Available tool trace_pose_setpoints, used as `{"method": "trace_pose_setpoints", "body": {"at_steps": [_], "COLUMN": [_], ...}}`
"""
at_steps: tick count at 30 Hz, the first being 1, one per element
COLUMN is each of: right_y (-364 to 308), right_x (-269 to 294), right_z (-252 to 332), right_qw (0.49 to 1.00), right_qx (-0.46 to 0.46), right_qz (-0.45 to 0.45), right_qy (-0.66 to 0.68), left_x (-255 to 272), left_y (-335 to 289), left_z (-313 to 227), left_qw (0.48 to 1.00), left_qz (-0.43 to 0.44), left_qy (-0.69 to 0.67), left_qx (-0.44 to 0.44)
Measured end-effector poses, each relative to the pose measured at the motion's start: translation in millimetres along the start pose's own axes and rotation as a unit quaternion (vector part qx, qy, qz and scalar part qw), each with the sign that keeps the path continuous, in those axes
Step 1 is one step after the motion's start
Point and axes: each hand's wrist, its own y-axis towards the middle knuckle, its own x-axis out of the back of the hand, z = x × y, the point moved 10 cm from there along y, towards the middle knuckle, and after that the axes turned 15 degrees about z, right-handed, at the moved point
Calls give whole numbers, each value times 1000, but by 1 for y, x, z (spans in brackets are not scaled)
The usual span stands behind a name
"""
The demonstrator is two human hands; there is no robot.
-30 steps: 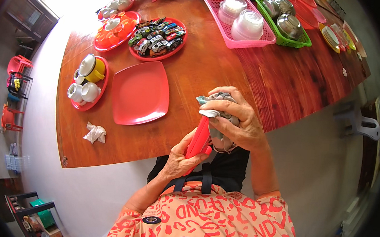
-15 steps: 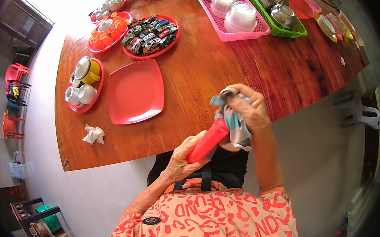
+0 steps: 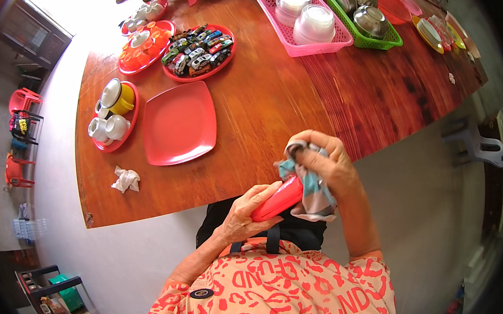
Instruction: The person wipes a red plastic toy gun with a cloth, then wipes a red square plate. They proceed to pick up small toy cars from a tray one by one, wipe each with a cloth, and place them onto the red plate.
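Just off the table's near edge, my left hand [image 3: 246, 216] is closed round a red plastic piece [image 3: 276, 204]. It looks long and narrow from this angle, and its full shape cannot be made out. A crumpled grey, white and teal cloth [image 3: 317, 196] is bunched in the fingers of my right hand [image 3: 330, 161]. The cloth hangs against the far end of the red piece and hides part of it. To the left on the table lies a bare red square plate [image 3: 180, 124].
The wooden table [image 3: 266, 117] also bears a red plate of toy cars [image 3: 199, 51], an oval red tray [image 3: 126, 129] of white cups and a yellow pot, a crumpled tissue [image 3: 126, 180], a pink basket [image 3: 303, 50] of clear bowls and a green basket [image 3: 382, 45] of metal bowls.
My right hand and the cloth have moved down, nearer my body. The red piece has tilted flatter and shows more of a bright, shiny side. My left hand keeps its grip.
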Motion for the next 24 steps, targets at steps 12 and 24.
{"method": "trace_pose_setpoints", "body": {"at_steps": [12,24], "right_y": [-7,-11], "right_x": [-28,-108], "right_z": [-6,-17], "right_qw": [928,780], "right_qx": [186,204], "right_qz": [-257,-167], "right_qy": [-195,-568], "left_x": [16,32], "left_y": [5,-5], "left_z": [24,59], "left_qw": [934,860], "left_qz": [-210,-300], "left_qy": [-289,-410], "left_qx": [24,38]}}
